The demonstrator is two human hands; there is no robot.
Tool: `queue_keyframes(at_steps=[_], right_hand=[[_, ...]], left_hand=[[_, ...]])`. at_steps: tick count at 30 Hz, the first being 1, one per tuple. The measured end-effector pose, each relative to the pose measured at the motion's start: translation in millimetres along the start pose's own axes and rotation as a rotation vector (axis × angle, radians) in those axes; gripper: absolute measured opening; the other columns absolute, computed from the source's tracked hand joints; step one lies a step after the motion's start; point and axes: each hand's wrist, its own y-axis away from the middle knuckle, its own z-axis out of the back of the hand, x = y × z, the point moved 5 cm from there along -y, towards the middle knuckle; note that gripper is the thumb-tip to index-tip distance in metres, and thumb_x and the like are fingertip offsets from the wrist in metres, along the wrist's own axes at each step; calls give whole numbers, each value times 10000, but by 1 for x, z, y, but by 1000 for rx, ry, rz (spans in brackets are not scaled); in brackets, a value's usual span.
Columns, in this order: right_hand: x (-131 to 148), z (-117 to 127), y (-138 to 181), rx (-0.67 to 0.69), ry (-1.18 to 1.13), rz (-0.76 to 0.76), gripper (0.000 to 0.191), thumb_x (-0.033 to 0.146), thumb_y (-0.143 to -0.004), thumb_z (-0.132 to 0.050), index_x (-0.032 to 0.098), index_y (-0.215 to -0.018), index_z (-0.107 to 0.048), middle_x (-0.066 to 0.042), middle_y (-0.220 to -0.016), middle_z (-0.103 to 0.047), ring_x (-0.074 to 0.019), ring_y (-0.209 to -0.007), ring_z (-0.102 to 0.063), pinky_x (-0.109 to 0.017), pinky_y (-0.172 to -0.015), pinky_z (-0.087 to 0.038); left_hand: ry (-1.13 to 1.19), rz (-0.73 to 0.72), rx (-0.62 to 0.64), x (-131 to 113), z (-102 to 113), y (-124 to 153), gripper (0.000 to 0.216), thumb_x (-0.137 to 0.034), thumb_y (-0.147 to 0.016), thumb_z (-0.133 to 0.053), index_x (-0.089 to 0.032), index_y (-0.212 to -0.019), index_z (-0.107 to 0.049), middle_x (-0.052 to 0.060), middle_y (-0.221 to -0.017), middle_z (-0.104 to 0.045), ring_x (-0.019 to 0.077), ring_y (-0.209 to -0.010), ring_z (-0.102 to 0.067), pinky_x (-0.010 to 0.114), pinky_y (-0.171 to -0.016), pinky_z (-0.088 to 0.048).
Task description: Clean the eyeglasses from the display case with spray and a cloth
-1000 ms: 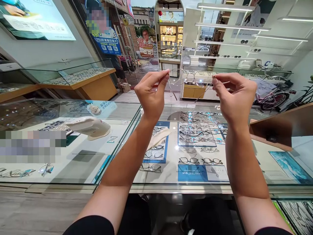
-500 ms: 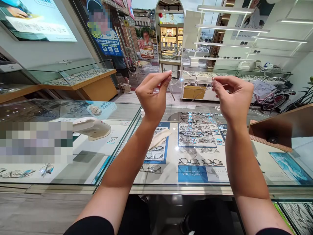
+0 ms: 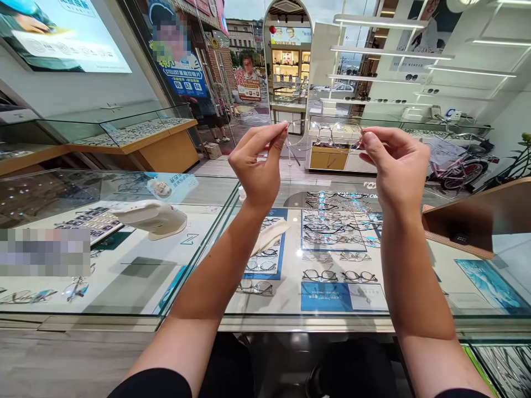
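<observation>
A pair of thin-rimmed eyeglasses point(image 3: 325, 132) hangs in the air above the glass counter, stretched between both hands. My left hand point(image 3: 262, 160) pinches its left side between thumb and fingertips. On the opposite side, my right hand point(image 3: 394, 160) grips the frame near the hinge with thumb and bent forefinger. One temple arm points down beside the left fingertips. Beneath my left forearm a pale cloth point(image 3: 271, 235) lies on the counter. Rows of eyeglasses point(image 3: 336, 221) sit in the display below, between my forearms.
A white handheld scanner point(image 3: 160, 218) rests on the counter to the left. At the right stands a brown wooden-edged mirror or panel point(image 3: 510, 213). Beyond are an arched mirror point(image 3: 288, 66), lit shelves point(image 3: 390, 52), another display case point(image 3: 161, 141) and a pink bicycle point(image 3: 456, 166).
Both hands stay raised with the eyeglasses, which have shifted only slightly. The blurred area at the left has shrunk, uncovering more of the counter beside the scanner.
</observation>
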Motion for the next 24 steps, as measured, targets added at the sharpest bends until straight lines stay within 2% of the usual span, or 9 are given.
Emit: queue_keyframes(at_steps=[5, 9, 13, 17, 24], right_hand=[[-7, 2, 0, 34, 10, -44, 383, 591, -955, -736, 240, -1101, -786, -48, -984, -762, -187, -927, -748, -299, -696, -629], [-6, 1, 0, 39, -42, -82, 384, 606, -946, -745, 245, -1071, -785, -40, -982, -757, -180, -932, -739, -311, -738, -635], [-1, -2, 0, 15, -95, -95, 358, 599, -927, -775, 254, -1024, -790, -35, -985, -765, -174, -937, -730, -324, -802, -630], [2, -1, 2, -17, -126, -86, 370, 612, -929, -769, 258, -1035, -779, -39, -996, -760, -185, -965, -735, -330, -791, -620], [-2, 9, 8, -18, -261, -305, 398, 624, -866, -824, 259, -1011, -760, -51, -996, -774, -195, -939, -765, -324, -771, -634]], left_hand=[[9, 40, 39, 1, -1, 1, 206, -396, -1044, -690, -297, -1162, -826, 27, -1093, -791, 165, -1072, -735, 265, -797, -600], [-5, -23, 20, -2, -1, 2, 184, -362, -1043, -692, -300, -1154, -825, 18, -1074, -788, 163, -1049, -734, 288, -828, -612], [-54, -96, -32, -7, 0, 3, 183, -335, -1053, -669, -307, -1155, -818, 12, -1084, -778, 186, -1112, -726, 341, -914, -623], [-23, -89, -33, -15, 4, 5, 186, -322, -1052, -670, -315, -1160, -821, 14, -1071, -779, 184, -1099, -725, 339, -910, -614], [26, -12, 64, -37, 8, 7, 142, -329, -1002, -747, -306, -1095, -851, 22, -1011, -810, 158, -951, -734, 299, -807, -591]])
